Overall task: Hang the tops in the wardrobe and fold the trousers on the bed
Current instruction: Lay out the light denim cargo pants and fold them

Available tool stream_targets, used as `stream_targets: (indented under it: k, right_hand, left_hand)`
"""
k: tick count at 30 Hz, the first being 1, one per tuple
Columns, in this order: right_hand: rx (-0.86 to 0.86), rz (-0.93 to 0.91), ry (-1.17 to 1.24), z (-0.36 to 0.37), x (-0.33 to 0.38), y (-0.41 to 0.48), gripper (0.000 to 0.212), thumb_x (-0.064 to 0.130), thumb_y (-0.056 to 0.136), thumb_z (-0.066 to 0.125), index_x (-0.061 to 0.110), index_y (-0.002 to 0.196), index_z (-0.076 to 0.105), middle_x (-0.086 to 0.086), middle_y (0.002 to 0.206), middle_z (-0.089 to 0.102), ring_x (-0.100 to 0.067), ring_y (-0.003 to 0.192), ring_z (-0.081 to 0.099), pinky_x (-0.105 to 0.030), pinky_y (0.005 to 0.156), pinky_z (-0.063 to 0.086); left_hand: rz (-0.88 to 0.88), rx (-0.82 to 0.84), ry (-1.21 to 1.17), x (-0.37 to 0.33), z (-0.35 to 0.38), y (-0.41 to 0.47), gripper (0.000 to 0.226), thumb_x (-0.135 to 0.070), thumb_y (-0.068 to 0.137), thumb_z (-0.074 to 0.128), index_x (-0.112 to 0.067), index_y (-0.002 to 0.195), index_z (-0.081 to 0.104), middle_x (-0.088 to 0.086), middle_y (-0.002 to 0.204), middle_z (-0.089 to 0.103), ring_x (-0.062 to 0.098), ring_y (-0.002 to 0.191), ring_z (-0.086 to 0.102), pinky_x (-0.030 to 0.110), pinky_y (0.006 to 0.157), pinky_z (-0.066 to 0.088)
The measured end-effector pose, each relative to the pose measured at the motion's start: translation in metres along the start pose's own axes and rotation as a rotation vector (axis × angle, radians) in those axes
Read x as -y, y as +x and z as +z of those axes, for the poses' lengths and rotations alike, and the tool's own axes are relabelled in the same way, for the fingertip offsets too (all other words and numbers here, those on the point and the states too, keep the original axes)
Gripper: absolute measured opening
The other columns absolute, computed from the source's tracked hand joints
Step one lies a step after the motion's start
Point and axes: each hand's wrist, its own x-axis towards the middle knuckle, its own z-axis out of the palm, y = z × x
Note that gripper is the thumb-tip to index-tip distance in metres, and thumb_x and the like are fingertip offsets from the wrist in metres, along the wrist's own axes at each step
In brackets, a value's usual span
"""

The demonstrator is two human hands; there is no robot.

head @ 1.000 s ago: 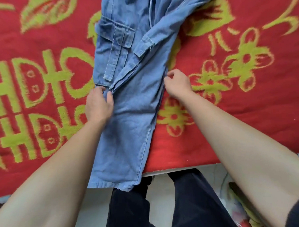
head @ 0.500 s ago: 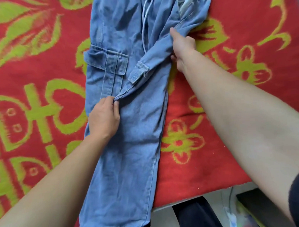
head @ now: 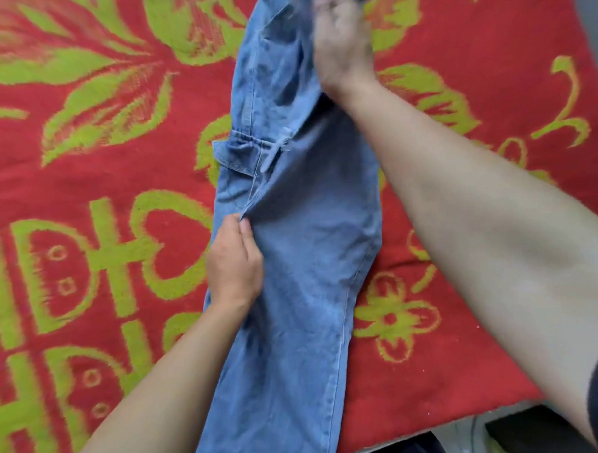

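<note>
Light blue denim cargo trousers (head: 312,246) lie lengthwise on the bed, legs toward me, one leg folded over the other. A flap pocket shows on their left side. My left hand (head: 234,263) pinches a crease of denim at the left edge, just below the pocket. My right hand (head: 342,43) is blurred and lies with fingers spread on the upper part of the trousers, near the top of the view. The waistband is out of view.
A red blanket (head: 101,200) with yellow-green leaf and flower patterns covers the bed. The bed's near edge (head: 470,421) runs along the bottom right, with dark shapes and floor below it.
My right hand has moved from the trousers' right edge up to their upper part, and the loose leg now lies flatter over the other. My left hand keeps its pinch.
</note>
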Motion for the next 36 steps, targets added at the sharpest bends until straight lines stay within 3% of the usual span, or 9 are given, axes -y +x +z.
stream_targets:
  k: [3, 8, 13, 16, 19, 23, 29, 33, 36]
  right_hand:
    - [0.363, 0.071, -0.235, 0.005, -0.019, -0.005, 0.030, 0.033, 0.107, 0.035, 0.028, 0.088, 0.057, 0.006, 0.103, 0.062, -0.011, 0.106, 0.052, -0.029, 0.104, 0.039]
    - [-0.105, 0.379, -0.226, -0.024, -0.071, -0.025, 0.028, 0.027, 0.101, 0.046, 0.018, 0.122, 0.063, -0.005, 0.121, 0.061, -0.014, 0.109, 0.055, -0.014, 0.085, 0.032]
    - [0.066, 0.856, 0.094, -0.033, -0.106, -0.030, 0.040, 0.043, 0.099, 0.047, 0.009, 0.101, 0.070, -0.004, 0.104, 0.071, -0.027, 0.101, 0.068, -0.044, 0.090, 0.054]
    - [0.143, 0.722, 0.103, -0.026, -0.106, -0.025, 0.057, 0.060, 0.091, 0.057, 0.007, 0.105, 0.072, 0.000, 0.099, 0.074, -0.014, 0.086, 0.068, -0.038, 0.079, 0.056]
    - [0.201, 0.543, -0.109, -0.015, -0.104, -0.015, 0.038, 0.048, 0.098, 0.055, 0.015, 0.108, 0.070, 0.001, 0.103, 0.072, -0.015, 0.092, 0.065, -0.022, 0.072, 0.038]
    - [-0.276, 0.151, -0.132, -0.019, -0.092, -0.025, 0.025, 0.033, 0.102, 0.049, 0.011, 0.094, 0.056, -0.003, 0.088, 0.059, -0.018, 0.080, 0.052, -0.012, 0.067, 0.031]
    - [0.196, 0.719, -0.219, -0.034, -0.126, -0.015, 0.052, 0.040, 0.084, 0.070, 0.014, 0.127, 0.056, -0.007, 0.129, 0.063, -0.026, 0.120, 0.057, -0.029, 0.090, 0.043]
    - [0.131, 0.530, -0.253, -0.046, -0.114, 0.002, 0.070, 0.029, 0.084, 0.062, 0.016, 0.147, 0.035, -0.011, 0.142, 0.043, -0.026, 0.127, 0.047, -0.026, 0.092, 0.033]
    - [-0.103, 0.287, -0.316, -0.042, -0.092, 0.018, 0.046, 0.031, 0.093, 0.051, 0.018, 0.137, 0.050, -0.004, 0.124, 0.050, -0.008, 0.095, 0.052, -0.012, 0.071, 0.033]
  left_hand:
    - [-0.199, 0.066, 0.010, 0.023, 0.001, 0.015, 0.023, -0.021, 0.103, 0.044, -0.006, 0.090, 0.057, 0.023, 0.093, 0.064, 0.041, 0.091, 0.057, 0.035, 0.067, 0.023]
    - [-0.304, 0.173, 0.001, 0.026, 0.006, 0.029, 0.020, -0.021, 0.102, 0.039, -0.009, 0.091, 0.051, 0.012, 0.093, 0.057, 0.035, 0.095, 0.054, 0.035, 0.072, 0.029]
    - [-0.306, 0.162, 0.098, 0.010, 0.011, 0.038, 0.031, -0.051, 0.098, 0.035, -0.020, 0.100, 0.042, -0.001, 0.096, 0.057, 0.031, 0.096, 0.056, 0.038, 0.075, 0.035]
    - [-0.073, 0.034, 0.082, -0.011, 0.015, 0.049, 0.054, -0.071, 0.091, 0.039, -0.022, 0.115, 0.047, -0.002, 0.115, 0.059, 0.024, 0.106, 0.056, 0.035, 0.080, 0.038]
    - [0.060, -0.031, -0.049, -0.038, 0.024, 0.085, 0.045, -0.055, 0.096, 0.050, -0.014, 0.112, 0.054, 0.001, 0.101, 0.062, 0.028, 0.100, 0.056, 0.032, 0.077, 0.037]
    - [0.060, -0.269, -0.224, -0.057, 0.029, 0.115, 0.029, -0.030, 0.100, 0.049, -0.002, 0.095, 0.057, 0.005, 0.079, 0.056, 0.028, 0.081, 0.052, 0.033, 0.069, 0.033]
    - [-0.219, -0.024, 0.119, -0.063, 0.032, 0.137, 0.024, -0.029, 0.095, 0.046, -0.009, 0.096, 0.059, 0.019, 0.109, 0.064, 0.038, 0.102, 0.057, 0.041, 0.082, 0.042]
    - [0.024, -0.163, 0.252, -0.078, 0.030, 0.150, 0.035, -0.028, 0.089, 0.041, -0.018, 0.113, 0.064, 0.010, 0.130, 0.052, 0.031, 0.125, 0.043, 0.044, 0.101, 0.034]
    - [0.051, 0.275, 0.247, -0.081, 0.037, 0.178, 0.041, -0.017, 0.099, 0.027, -0.011, 0.129, 0.055, 0.014, 0.144, 0.042, 0.030, 0.136, 0.033, 0.053, 0.115, 0.022]
